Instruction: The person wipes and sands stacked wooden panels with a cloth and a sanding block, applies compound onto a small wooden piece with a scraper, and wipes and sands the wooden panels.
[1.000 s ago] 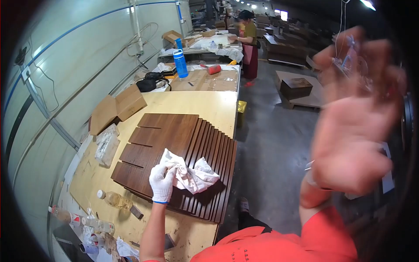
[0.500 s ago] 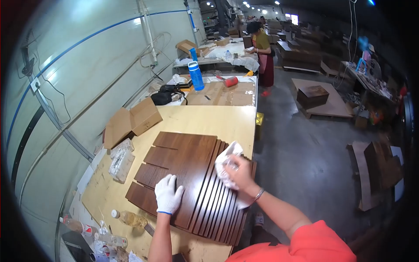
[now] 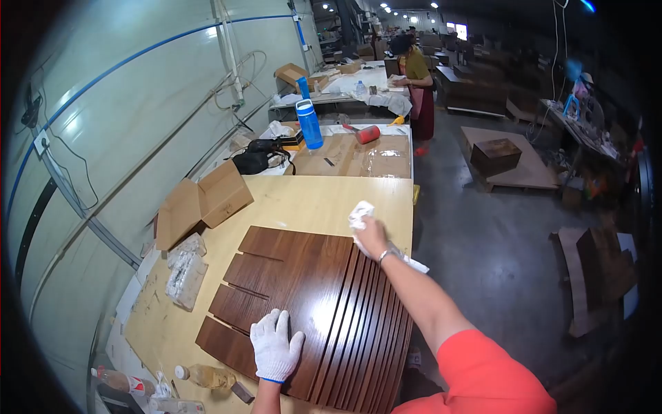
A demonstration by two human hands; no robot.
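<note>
A stack of dark brown wooden panels (image 3: 314, 265), fanned so that several edges show in a row on the right, lies on the pale worktable. On the near part of the top panel rests my left hand (image 3: 276, 347) in a white knit glove, fingers stretched out flat and holding nothing. My right hand (image 3: 372, 238), bare with a bracelet at the wrist, grips a crumpled white cloth (image 3: 360, 214) by the far right corner of the stack. Part of the cloth trails behind the wrist.
An open cardboard box (image 3: 205, 203) and a plastic-wrapped block (image 3: 186, 276) lie left of the panels. A bottle of yellowish liquid (image 3: 205, 376) is near the front. Beyond stand a blue water bottle (image 3: 309, 124) and a red roller-shaped object (image 3: 367, 134). Another person (image 3: 416, 79) works farther back.
My right hand has carried the cloth from the fanned panel edges away to the far corner. My left hand remains on the panels, somewhat lower in view as the camera shifted.
</note>
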